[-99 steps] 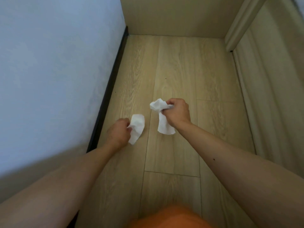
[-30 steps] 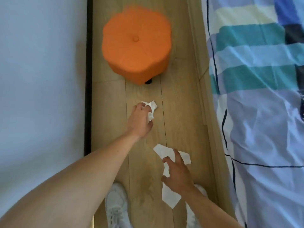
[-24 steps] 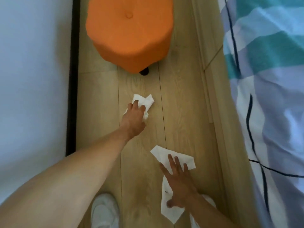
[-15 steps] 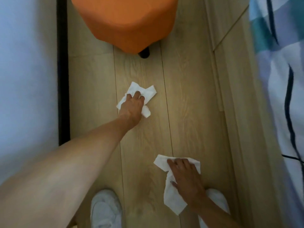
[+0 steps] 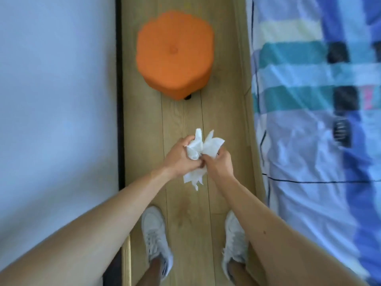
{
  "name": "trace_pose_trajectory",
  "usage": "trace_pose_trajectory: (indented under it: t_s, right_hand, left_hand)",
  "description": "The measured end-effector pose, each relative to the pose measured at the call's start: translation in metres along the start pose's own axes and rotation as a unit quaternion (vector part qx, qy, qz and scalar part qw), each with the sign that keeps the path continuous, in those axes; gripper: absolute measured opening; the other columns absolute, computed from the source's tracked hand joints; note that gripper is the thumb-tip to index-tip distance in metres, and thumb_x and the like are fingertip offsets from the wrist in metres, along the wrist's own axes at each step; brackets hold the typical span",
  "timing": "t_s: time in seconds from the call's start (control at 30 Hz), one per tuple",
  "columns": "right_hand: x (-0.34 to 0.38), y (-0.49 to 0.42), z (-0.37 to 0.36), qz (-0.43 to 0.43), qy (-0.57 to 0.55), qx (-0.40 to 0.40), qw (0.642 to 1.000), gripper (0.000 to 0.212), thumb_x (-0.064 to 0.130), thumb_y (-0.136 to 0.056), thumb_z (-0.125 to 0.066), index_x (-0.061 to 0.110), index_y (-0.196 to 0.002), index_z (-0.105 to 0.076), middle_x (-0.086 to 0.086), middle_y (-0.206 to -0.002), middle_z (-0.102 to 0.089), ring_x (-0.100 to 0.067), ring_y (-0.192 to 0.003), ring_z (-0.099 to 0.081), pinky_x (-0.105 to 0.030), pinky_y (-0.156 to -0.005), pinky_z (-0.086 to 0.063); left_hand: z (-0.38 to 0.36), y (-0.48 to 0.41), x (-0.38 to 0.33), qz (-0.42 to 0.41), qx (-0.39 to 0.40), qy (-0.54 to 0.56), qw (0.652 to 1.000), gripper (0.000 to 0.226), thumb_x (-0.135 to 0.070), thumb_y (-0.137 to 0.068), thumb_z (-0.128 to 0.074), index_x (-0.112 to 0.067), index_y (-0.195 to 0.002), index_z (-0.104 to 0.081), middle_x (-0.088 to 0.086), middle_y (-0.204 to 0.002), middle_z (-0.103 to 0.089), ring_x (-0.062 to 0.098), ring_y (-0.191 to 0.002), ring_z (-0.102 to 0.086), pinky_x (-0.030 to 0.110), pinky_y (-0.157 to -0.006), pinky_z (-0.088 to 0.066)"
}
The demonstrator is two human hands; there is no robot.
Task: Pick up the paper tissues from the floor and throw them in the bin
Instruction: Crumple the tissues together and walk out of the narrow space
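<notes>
Tissues [image 5: 203, 148] bunched between both hands, left [image 5: 181, 157] and right [image 5: 219, 163]

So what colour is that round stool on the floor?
Orange; the stool shows clearly in the head view.

Orange stool [image 5: 174, 54] stands at twelve o'clock on the wooden floor [image 5: 185, 120]; striped bedding [image 5: 313, 100] fills three o'clock, white sneakers [image 5: 156, 238] planted at six.

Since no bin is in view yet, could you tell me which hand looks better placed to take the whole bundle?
Probably the left hand: it wraps the middle of the tissues, while the right hand only pinches their right edge.
</notes>
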State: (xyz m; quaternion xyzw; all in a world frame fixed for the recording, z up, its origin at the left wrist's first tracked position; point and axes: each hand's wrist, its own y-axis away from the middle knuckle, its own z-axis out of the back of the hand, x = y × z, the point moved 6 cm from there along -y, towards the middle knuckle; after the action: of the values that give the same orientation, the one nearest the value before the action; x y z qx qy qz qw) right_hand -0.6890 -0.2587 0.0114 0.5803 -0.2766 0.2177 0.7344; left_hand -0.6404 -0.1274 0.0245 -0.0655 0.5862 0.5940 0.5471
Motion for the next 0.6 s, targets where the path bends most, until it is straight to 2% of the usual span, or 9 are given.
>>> trace_pose_trajectory:
  t_s: [0.1,0.13,0.2,0.27,0.3,0.37,0.43,0.53,0.6]
  right_hand:
    - [0.093,0.101,0.030,0.012,-0.001,0.064,0.998,0.023,0.010,-0.082,-0.061,0.014,-0.103,-0.070,-0.008,-0.095,-0.076,-0.023,-0.088,-0.073,-0.042,-0.080,-0.059]
    - [0.123,0.130,0.036,0.033,0.005,0.091,0.995,0.021,0.010,-0.083,-0.061,0.010,-0.101,-0.071,-0.010,-0.095,-0.076,-0.023,-0.088,-0.072,-0.042,-0.082,-0.056]
    - [0.176,0.203,0.059,0.066,0.048,0.133,0.988,0.026,0.018,-0.081,-0.062,0.000,-0.097,-0.070,-0.016,-0.088,-0.069,-0.021,-0.082,-0.063,-0.040,-0.078,-0.050]
    - [0.214,0.265,0.078,0.099,0.080,0.164,0.978,0.037,0.024,-0.078,-0.061,-0.008,-0.096,-0.067,-0.029,-0.091,-0.064,-0.019,-0.081,-0.055,-0.043,-0.077,-0.045]
    - [0.228,0.291,0.087,0.112,0.093,0.171,0.974,0.037,0.026,-0.079,-0.061,-0.006,-0.094,-0.068,-0.028,-0.093,-0.066,-0.019,-0.081,-0.056,-0.045,-0.079,-0.046]
    - [0.241,0.334,0.104,0.136,0.111,0.167,0.970,0.028,0.027,-0.082,-0.062,0.003,-0.091,-0.074,-0.016,-0.092,-0.072,-0.025,-0.085,-0.064,-0.044,-0.087,-0.048]
    - [0.246,0.374,0.114,0.157,0.123,0.146,0.969,0.022,0.023,-0.087,-0.062,0.007,-0.094,-0.076,-0.017,-0.101,-0.074,-0.034,-0.099,-0.067,-0.050,-0.097,-0.049]
    - [0.245,0.416,0.115,0.182,0.125,0.111,0.969,0.021,0.021,-0.088,-0.062,0.007,-0.096,-0.075,-0.027,-0.101,-0.069,-0.037,-0.083,-0.063,-0.056,-0.084,-0.050]
    - [0.243,0.444,0.113,0.199,0.118,0.088,0.969,0.020,0.023,-0.085,-0.062,0.011,-0.095,-0.076,-0.022,-0.097,-0.071,-0.037,-0.082,-0.063,-0.053,-0.078,-0.050]
  left_hand:
    - [0.030,0.090,-0.099,-0.034,-0.030,-0.019,0.999,0.060,-0.037,-0.054,-0.091,-0.025,-0.104,-0.061,0.005,-0.115,-0.063,0.019,-0.094,-0.068,0.034,-0.083,-0.057]
    - [0.041,0.114,-0.127,-0.053,-0.057,-0.049,0.996,0.063,-0.036,-0.055,-0.092,-0.021,-0.107,-0.061,0.004,-0.114,-0.062,0.020,-0.097,-0.066,0.030,-0.085,-0.056]
    - [0.055,0.179,-0.184,-0.088,-0.104,-0.105,0.985,0.059,-0.036,-0.063,-0.088,-0.017,-0.112,-0.061,-0.001,-0.107,-0.060,0.012,-0.093,-0.061,0.008,-0.075,-0.047]
    - [0.063,0.238,-0.229,-0.128,-0.128,-0.101,0.978,0.050,-0.045,-0.066,-0.077,-0.024,-0.108,-0.062,-0.010,-0.096,-0.060,-0.002,-0.077,-0.057,0.000,-0.065,-0.043]
    - [0.067,0.262,-0.249,-0.153,-0.137,-0.094,0.974,0.049,-0.051,-0.064,-0.070,-0.027,-0.106,-0.061,-0.013,-0.094,-0.060,-0.005,-0.074,-0.057,-0.001,-0.064,-0.042]
    - [0.068,0.304,-0.273,-0.192,-0.150,-0.096,0.965,0.050,-0.056,-0.064,-0.064,-0.028,-0.105,-0.062,-0.011,-0.097,-0.062,-0.003,-0.076,-0.055,0.001,-0.064,-0.041]
    - [0.066,0.338,-0.291,-0.220,-0.145,-0.120,0.957,0.053,-0.055,-0.067,-0.066,-0.019,-0.106,-0.065,-0.003,-0.101,-0.066,0.007,-0.084,-0.058,0.007,-0.067,-0.041]
    - [0.064,0.372,-0.303,-0.245,-0.137,-0.131,0.951,0.037,-0.041,-0.076,-0.074,-0.012,-0.098,-0.066,0.008,-0.097,-0.068,0.022,-0.086,-0.061,0.022,-0.068,-0.046]
    - [0.065,0.395,-0.308,-0.254,-0.140,-0.139,0.947,0.029,-0.034,-0.080,-0.077,-0.012,-0.096,-0.066,0.009,-0.096,-0.067,0.022,-0.085,-0.060,0.027,-0.068,-0.048]
